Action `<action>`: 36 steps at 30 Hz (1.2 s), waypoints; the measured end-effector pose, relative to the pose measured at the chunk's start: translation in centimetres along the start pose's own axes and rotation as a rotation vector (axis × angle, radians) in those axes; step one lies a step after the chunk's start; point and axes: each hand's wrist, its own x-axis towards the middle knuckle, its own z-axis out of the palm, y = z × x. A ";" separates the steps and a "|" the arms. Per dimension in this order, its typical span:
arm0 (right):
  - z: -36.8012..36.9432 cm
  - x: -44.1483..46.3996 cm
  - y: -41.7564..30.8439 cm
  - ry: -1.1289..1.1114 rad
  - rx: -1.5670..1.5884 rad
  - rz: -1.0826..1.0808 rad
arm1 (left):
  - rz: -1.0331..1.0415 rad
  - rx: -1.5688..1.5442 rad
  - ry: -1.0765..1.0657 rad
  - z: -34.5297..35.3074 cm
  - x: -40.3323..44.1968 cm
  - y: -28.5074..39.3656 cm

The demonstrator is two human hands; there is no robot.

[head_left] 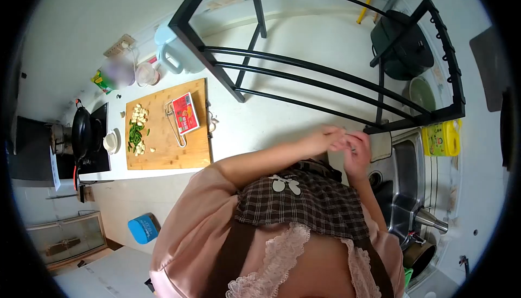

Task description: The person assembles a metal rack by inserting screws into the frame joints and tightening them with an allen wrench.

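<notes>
My left hand (326, 138) and my right hand (357, 151) meet in front of me near the counter's edge, beside the sink (408, 167). Their fingers are bent and touch each other. Anything between the fingertips is too small or hidden to make out. Just beyond my hands stands a black metal rack (304, 106) on the white counter. Farther left lies a wooden cutting board (157, 159), bearing chopped green peppers (135, 134), pieces of garlic (139, 114), a red package (185, 113) and a wire-handled tool (177, 131).
A black pot (402, 45) and a green bowl (421, 95) sit behind the rack's right end. A yellow container (442, 138) is beside the sink. At left are a light blue pitcher (176, 51), a black wok (81, 130) and a white bowl (110, 142). A blue tub (143, 229) stands below.
</notes>
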 end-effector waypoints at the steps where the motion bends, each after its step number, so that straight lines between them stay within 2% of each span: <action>1: 1.5 0.4 -0.5 -0.067 0.064 0.007 | -0.178 -0.326 0.088 -1.2 -1.4 0.0; 2: 2.6 1.4 -1.5 -0.072 0.057 0.001 | -0.171 -0.334 0.086 -2.5 -2.8 0.1; 4: 4.6 3.7 -3.7 -0.202 -0.053 -0.298 | -0.259 -0.686 0.197 -5.2 -5.5 0.7; 5: 5.9 4.2 -4.5 -0.209 -0.060 -0.305 | -0.251 -0.694 0.194 -6.3 -6.7 0.4; 7: 8.6 4.8 -5.8 -0.332 0.031 -0.365 | -0.212 -0.765 0.364 -8.4 -8.8 -0.7; 8: 9.9 5.2 -6.6 -0.345 0.028 -0.375 | -0.203 -0.778 0.367 -9.4 -9.6 -1.2; 10: 12.1 6.1 -8.2 -0.485 0.118 -0.431 | -0.095 -0.728 0.598 -11.4 -11.2 -2.2; 12: 13.5 6.8 -9.0 -0.546 0.101 -0.459 | 0.076 -0.483 0.765 -13.6 -12.8 -3.3; 16: 16.3 8.6 -8.4 -0.518 -0.035 -0.361 | 0.127 -0.285 0.929 -18.8 -14.4 -5.1; 18: 17.7 9.9 -8.3 -0.488 -0.006 -0.259 | 0.144 -0.296 0.989 -20.6 -14.3 -4.8; 22: 21.0 11.9 -9.6 -0.511 -0.041 -0.260 | 0.044 -0.252 1.015 -22.4 -13.8 -2.2; 24: 22.8 12.3 -10.1 -0.565 0.113 -0.179 | 0.040 -0.264 0.979 -22.9 -13.4 -2.1; 25: 23.5 12.5 -9.9 -0.574 0.112 -0.184 | 0.039 -0.269 0.943 -23.2 -13.2 -2.0; 27: 24.7 12.6 -9.3 -0.627 0.100 -0.028 | 0.030 -0.260 0.946 -23.7 -13.1 -1.8; 30: 24.6 12.4 -9.3 -0.621 0.182 0.017 | 0.016 -0.288 0.960 -23.9 -13.0 -1.5; 31: 24.6 12.3 -9.6 -0.560 0.192 -0.031 | 0.044 -0.315 0.950 -24.0 -13.0 -1.4; 36: 24.9 11.9 -9.2 -0.530 0.205 -0.033 | 0.054 -0.382 0.863 -24.5 -12.6 -2.2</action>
